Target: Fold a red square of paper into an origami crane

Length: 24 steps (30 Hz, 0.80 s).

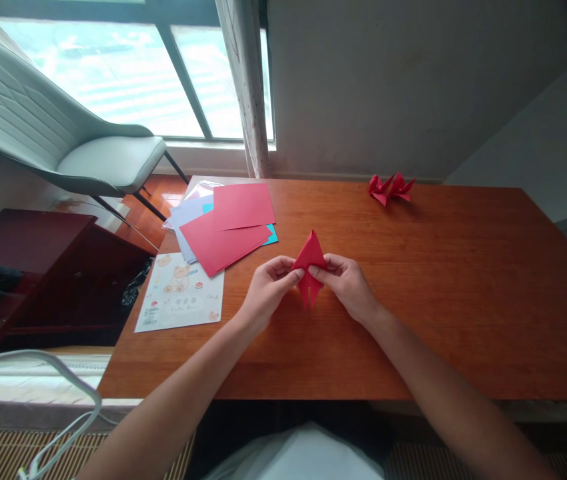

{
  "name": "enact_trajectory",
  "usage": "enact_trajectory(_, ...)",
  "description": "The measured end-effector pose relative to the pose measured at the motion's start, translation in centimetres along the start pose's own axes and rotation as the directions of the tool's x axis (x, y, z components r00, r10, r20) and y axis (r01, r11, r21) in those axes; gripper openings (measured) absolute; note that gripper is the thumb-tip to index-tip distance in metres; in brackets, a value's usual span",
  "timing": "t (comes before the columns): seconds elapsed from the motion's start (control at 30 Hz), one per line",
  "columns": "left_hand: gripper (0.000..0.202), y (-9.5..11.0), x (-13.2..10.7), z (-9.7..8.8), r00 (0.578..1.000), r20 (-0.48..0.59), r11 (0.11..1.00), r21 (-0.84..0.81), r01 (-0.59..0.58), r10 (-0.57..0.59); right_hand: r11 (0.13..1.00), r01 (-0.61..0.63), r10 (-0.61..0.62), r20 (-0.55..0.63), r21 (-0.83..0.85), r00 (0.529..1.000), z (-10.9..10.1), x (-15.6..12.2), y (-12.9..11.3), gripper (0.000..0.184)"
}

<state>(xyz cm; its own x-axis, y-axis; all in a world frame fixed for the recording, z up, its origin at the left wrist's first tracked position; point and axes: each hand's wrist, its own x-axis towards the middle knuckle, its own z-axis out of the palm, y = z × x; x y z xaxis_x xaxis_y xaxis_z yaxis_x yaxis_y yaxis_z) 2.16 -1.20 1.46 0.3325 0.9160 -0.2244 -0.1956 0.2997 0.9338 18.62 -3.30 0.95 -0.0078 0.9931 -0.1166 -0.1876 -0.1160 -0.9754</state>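
Observation:
Between my two hands is a red folded paper [310, 253], held just above the wooden table. It has a pointed top and two narrow points hanging at the bottom, with a slit between them. My left hand [274, 283] pinches its left corner, thumb on the front face. On the opposite corner, my right hand [347, 280] grips in the same way. The fingers behind the paper are partly hidden. At the far side of the table stand red folded paper figures [389, 189], like origami cranes, close together.
Red paper sheets [228, 240] overlap on pale purple and blue sheets at the table's [463, 300] left. Nearer lies a white sheet [179, 297] with bear drawings. A grey chair [108, 160] stands by the window, and a white cable [63, 370] loops at lower left.

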Motion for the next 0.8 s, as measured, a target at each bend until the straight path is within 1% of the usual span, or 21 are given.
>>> enact_trajectory(0.07,0.031,0.04,-0.10,0.12,0.999,0.030,1.000,0.022,0.011,-0.012,1.000,0.001,-0.001,-0.025,0.001,1.000,-0.10,-0.03,0.12,0.025)
enact_trajectory(0.13,0.032,0.04,-0.15,0.24,0.999,0.054,0.999,0.048,-0.003,0.000,1.000,0.007,-0.008,-0.031,-0.009,0.999,-0.25,-0.04,0.22,0.025)
enact_trajectory(0.33,0.028,-0.22,-0.09,0.17,0.997,0.010,0.992,0.106,-0.073,0.073,1.000,-0.003,0.003,-0.015,0.005,1.000,-0.44,0.04,0.12,0.024)
enact_trajectory(0.47,0.029,-0.23,-0.19,0.12,0.997,0.020,0.989,0.132,-0.074,0.072,1.000,-0.001,0.001,0.022,0.014,1.000,-0.45,0.14,0.19,0.023)
enact_trajectory(0.53,0.029,-0.16,-0.27,0.20,0.998,0.035,0.990,0.125,-0.057,0.053,1.000,0.008,-0.008,-0.001,0.005,1.000,-0.49,0.17,0.32,0.024)
enact_trajectory(0.67,0.032,-0.11,-0.36,0.37,0.992,0.120,0.991,0.130,-0.043,0.027,0.999,0.037,-0.038,-0.046,-0.009,0.998,-0.57,0.17,0.54,0.028)
enact_trajectory(0.73,0.031,-0.12,-0.37,0.41,0.991,0.127,0.987,0.144,-0.066,0.047,0.999,0.050,-0.051,-0.057,-0.018,0.997,-0.57,0.19,0.62,0.026)
enact_trajectory(0.8,0.028,-0.10,-0.40,0.42,0.991,0.107,0.982,0.165,-0.093,0.076,0.998,0.057,-0.059,-0.060,-0.032,0.996,-0.58,0.23,0.66,0.023)
